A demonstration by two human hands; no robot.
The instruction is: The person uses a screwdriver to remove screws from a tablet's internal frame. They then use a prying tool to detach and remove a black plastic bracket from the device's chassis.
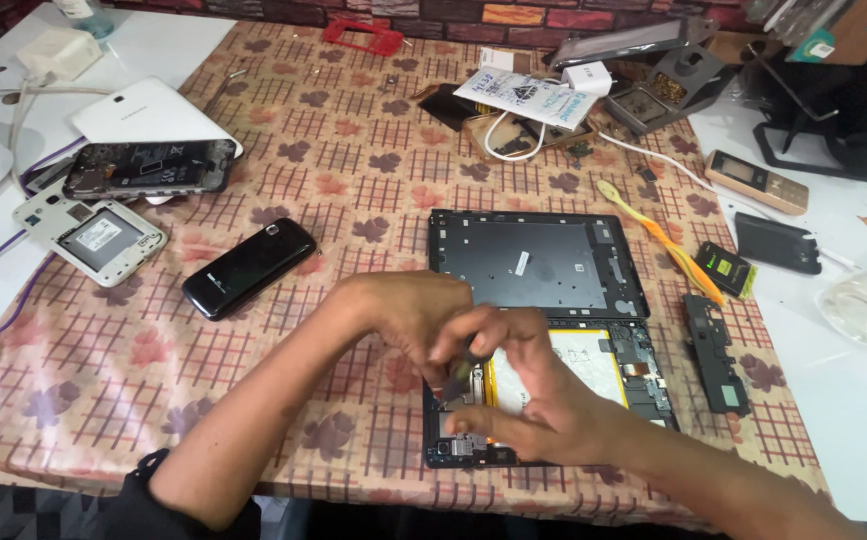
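STEP: working inside opened tablet (643, 375) at near table edge – judged mid-disassembly | LEFT: left hand (408, 315) pinches small dark tool (460, 372) | RIGHT: right hand (543, 400) fingers pressed on tablet's lower end, holding nothing | NEXT: steady tool tip – firm bracing | NEARBY: removed back cover (533, 262) just behind

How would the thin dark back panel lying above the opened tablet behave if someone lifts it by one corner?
The dark back panel looks like a thin, wide sheet with cut-outs, so it would probably feel light and flex a little. Lying flat on the patterned tablecloth, it should slide, not roll or tip. Its narrow edge frame may crack if bent.
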